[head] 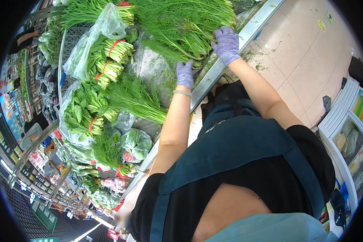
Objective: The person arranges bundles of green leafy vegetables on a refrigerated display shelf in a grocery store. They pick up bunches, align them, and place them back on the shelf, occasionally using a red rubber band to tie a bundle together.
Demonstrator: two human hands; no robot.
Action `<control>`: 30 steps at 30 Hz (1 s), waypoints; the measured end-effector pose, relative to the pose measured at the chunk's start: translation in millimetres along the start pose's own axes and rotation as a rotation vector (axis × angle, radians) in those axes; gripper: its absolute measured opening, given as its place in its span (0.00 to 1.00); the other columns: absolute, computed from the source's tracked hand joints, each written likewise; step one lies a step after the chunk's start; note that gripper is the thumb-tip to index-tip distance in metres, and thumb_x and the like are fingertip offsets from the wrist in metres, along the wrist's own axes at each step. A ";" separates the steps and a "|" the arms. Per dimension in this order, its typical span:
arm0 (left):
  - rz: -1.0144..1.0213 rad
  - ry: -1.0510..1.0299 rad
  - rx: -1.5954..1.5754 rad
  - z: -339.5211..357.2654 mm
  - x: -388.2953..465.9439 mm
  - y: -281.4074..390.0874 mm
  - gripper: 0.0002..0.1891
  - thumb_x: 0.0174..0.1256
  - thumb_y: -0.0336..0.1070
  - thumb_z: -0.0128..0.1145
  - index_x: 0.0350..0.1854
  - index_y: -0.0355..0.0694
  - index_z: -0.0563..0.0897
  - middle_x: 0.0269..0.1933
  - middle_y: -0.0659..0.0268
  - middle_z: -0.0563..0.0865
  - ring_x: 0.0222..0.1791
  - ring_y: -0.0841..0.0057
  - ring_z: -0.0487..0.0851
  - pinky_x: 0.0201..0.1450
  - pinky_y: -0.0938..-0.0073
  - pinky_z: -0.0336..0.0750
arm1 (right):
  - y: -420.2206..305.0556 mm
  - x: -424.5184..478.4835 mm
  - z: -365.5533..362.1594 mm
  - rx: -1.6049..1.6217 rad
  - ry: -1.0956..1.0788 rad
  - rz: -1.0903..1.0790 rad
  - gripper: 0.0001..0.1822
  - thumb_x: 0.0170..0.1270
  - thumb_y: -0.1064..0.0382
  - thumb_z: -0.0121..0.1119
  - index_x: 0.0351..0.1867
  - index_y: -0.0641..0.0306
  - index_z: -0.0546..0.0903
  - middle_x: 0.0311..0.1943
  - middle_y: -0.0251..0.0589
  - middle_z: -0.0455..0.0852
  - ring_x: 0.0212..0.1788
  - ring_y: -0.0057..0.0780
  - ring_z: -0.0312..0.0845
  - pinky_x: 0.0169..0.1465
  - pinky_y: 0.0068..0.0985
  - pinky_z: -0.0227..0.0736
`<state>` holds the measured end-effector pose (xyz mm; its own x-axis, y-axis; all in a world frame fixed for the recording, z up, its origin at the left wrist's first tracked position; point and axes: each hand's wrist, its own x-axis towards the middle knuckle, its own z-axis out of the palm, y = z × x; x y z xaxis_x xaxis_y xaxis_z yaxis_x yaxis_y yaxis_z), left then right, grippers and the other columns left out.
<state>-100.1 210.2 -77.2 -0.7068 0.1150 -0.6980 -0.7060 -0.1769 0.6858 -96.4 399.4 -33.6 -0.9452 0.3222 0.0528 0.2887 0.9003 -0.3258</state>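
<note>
A large heap of feathery green herbs [181, 24], like fennel or dill, covers the far part of the sloping display counter [148, 57]. My left hand [185, 75], in a purple knit glove, has its fingers and thumb at the cut stem ends on the heap's near side. In a matching glove, my right hand [226, 44] is curled at the stem ends farther along, close to the metal counter edge [213, 71]. Its fingertips are partly hidden. Left of my left forearm lies a separate feathery bunch [139, 101], its stems towards me.
Red-banded leafy bundles [113, 50] sit partly in clear plastic bags [89, 51] on the left. Bagged greens [136, 143] lie lower down the counter. Cut scraps litter the tiled floor [290, 51]. A white freezer [340, 121] stands at right. People are partly visible at far left.
</note>
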 end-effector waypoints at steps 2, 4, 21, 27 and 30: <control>-0.068 0.014 0.190 -1.9 -6.1 8.5 0.16 0.59 0.29 0.53 0.51 0.37 0.72 0.45 0.57 0.78 0.40 0.63 0.79 0.34 0.60 0.83 | -8.2 -0.6 -10.9 0.009 -0.016 -0.023 0.15 0.48 0.55 0.64 0.34 0.55 0.75 0.37 0.34 0.78 0.43 0.37 0.73 0.47 0.37 0.66; -0.040 0.112 0.579 -8.4 -8.0 13.7 0.12 0.60 0.37 0.56 0.44 0.37 0.79 0.36 0.61 0.82 0.31 0.70 0.80 0.28 0.71 0.81 | -17.5 -1.7 -27.5 0.242 -0.189 0.088 0.14 0.50 0.55 0.64 0.35 0.55 0.75 0.35 0.36 0.80 0.38 0.41 0.76 0.43 0.36 0.69; -0.070 -0.580 -0.329 50.3 -69.1 62.8 0.24 0.52 0.30 0.57 0.54 0.34 0.69 0.42 0.52 0.80 0.46 0.60 0.78 0.51 0.59 0.75 | 3.5 -74.5 -52.6 1.073 -0.474 0.159 0.15 0.58 0.56 0.60 0.42 0.63 0.77 0.35 0.39 0.82 0.40 0.24 0.76 0.47 0.22 0.71; -0.113 -0.355 -0.221 2.1 -68.8 66.4 0.16 0.56 0.27 0.56 0.48 0.36 0.72 0.25 0.64 0.75 0.19 0.78 0.72 0.26 0.74 0.72 | -1.2 -6.9 -21.4 0.939 -0.516 -0.118 0.21 0.63 0.48 0.53 0.54 0.55 0.75 0.46 0.36 0.81 0.44 0.25 0.75 0.51 0.22 0.69; -0.084 -0.480 -0.281 -18.7 -99.8 83.4 0.15 0.59 0.30 0.55 0.49 0.39 0.74 0.20 0.75 0.66 0.15 0.87 0.62 0.21 0.83 0.63 | 8.7 31.6 3.5 0.958 -0.694 0.013 0.25 0.64 0.48 0.51 0.60 0.50 0.69 0.50 0.34 0.79 0.41 0.27 0.78 0.46 0.25 0.75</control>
<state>-87.5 165.7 45.8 -0.6363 0.5603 -0.5303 -0.7679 -0.3938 0.5052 -124.3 416.4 -38.1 -0.9089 -0.1639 -0.3834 0.3461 0.2161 -0.9130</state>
